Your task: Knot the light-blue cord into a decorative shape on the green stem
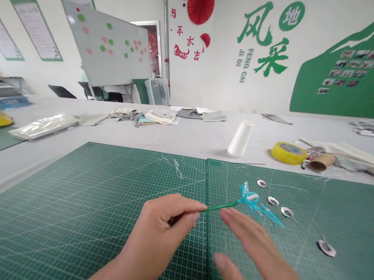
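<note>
So the left hand had a thin green stem pinched between thumb and index finger, with the other fingers curled in underneath. On the far end of that stem sat a blue flower-like piece with pale, beady-looking loops and some wispy blue strands trailing off to the right. It was up above the right one of two green cutting mats, just past the seam between them. The right hand was open and holding nothing, thumb well apart from the fingers, index fingertip right by the stem (couldn't tell if it was actually touching).

Four little pale rings lay on the mat beyond the right hand, with fine strands around them. Some loose white thread was on the left mat. Behind the mats, the tabletop had an upright white cone, a yellow tape roll and a brown cardboard tube.
</note>
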`<action>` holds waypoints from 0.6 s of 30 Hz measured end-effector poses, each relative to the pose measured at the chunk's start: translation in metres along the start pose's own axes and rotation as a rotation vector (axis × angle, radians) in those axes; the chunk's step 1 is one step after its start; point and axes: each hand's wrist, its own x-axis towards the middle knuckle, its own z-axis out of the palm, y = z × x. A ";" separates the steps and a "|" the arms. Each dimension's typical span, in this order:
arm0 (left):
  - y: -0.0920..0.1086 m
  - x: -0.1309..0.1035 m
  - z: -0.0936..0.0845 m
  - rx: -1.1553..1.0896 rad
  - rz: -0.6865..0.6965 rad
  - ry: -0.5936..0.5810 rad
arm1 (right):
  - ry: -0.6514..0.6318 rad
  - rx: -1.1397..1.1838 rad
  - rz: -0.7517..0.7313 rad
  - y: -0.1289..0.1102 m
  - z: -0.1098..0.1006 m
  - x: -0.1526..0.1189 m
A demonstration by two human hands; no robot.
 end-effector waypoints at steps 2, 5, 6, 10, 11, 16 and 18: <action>0.008 0.006 0.004 -0.083 -0.015 0.011 | -0.052 0.248 0.126 -0.015 0.014 0.025; 0.011 0.011 0.006 -0.141 -0.087 0.030 | -0.136 0.590 0.214 -0.018 0.030 0.044; 0.010 0.012 0.007 -0.131 -0.116 0.052 | -0.124 0.607 0.239 -0.016 0.033 0.044; 0.003 0.011 0.008 -0.127 -0.201 0.066 | -0.005 0.478 0.254 -0.005 0.037 0.035; 0.001 0.011 0.008 -0.136 -0.214 0.056 | 0.012 0.456 0.246 -0.003 0.037 0.034; -0.002 0.012 0.007 -0.208 -0.272 0.023 | 0.005 0.400 0.201 -0.001 0.033 0.033; -0.002 0.014 0.006 -0.228 -0.279 0.004 | -0.022 0.391 0.214 0.001 0.032 0.034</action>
